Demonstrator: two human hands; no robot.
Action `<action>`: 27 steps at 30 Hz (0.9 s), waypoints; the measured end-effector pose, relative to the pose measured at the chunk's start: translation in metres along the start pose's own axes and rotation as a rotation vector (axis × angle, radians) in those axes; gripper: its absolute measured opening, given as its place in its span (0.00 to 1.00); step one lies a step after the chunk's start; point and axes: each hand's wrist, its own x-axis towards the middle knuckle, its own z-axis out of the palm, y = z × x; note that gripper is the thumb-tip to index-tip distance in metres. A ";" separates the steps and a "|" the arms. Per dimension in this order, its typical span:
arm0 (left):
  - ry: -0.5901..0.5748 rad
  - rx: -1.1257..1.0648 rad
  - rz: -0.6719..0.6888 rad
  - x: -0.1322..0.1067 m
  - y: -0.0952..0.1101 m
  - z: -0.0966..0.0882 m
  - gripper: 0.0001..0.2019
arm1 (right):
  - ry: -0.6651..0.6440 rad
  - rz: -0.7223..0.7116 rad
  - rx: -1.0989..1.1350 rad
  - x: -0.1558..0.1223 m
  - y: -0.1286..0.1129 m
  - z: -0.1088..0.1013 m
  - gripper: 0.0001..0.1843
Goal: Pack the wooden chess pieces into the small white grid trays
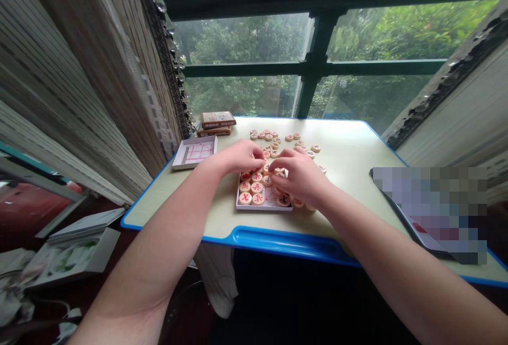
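Observation:
Round wooden Chinese chess pieces (257,198) with red and dark characters sit in rows in a shallow white box (264,208). Over the box's far left corner is my left hand (246,155), its fingertips pinched together; whatever they hold is hidden. My right hand (302,176) reaches over the box's right side, its bent fingers closed around a Chinese chess piece (279,170) at the far end. Bare, line-printed box bottom (270,193) shows below that hand. More pieces (298,202) lie just outside the box's right wall, partly under my right hand.
Loose pieces (269,136) are scattered on the table (341,138) beyond my hands. A box lid (194,152) lies at the left, with two small stacked boxes (216,120) behind it. A dark-edged, pixelated flat object (428,212) lies at the right. The blue table edge has a groove (286,240).

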 end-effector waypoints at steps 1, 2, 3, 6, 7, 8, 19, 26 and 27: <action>0.031 -0.001 -0.003 0.000 0.000 0.000 0.14 | 0.053 0.002 -0.012 0.000 0.004 -0.004 0.08; 0.079 -0.001 -0.007 0.001 -0.001 0.001 0.14 | 0.112 0.003 -0.038 0.000 0.009 -0.007 0.09; 0.139 -0.002 -0.009 0.001 -0.001 0.001 0.14 | 0.169 0.007 -0.078 0.000 0.014 -0.011 0.10; 0.283 0.007 -0.008 0.003 -0.003 0.002 0.13 | 0.282 0.066 -0.203 0.000 0.032 -0.019 0.13; 0.297 0.011 -0.008 0.004 -0.004 0.002 0.13 | 0.283 0.095 -0.240 0.001 0.037 -0.020 0.13; 0.299 0.013 -0.006 0.005 -0.004 0.002 0.13 | 0.267 0.119 -0.272 0.001 0.042 -0.021 0.13; 0.138 -0.061 -0.004 0.005 -0.004 0.011 0.12 | -0.071 0.122 -0.209 0.003 0.048 -0.005 0.14; 0.156 -0.070 0.006 0.008 -0.007 0.013 0.12 | -0.091 0.080 -0.222 0.003 0.052 -0.001 0.14; 0.163 -0.068 0.003 0.008 -0.007 0.013 0.12 | -0.090 0.090 -0.232 0.003 0.052 -0.001 0.13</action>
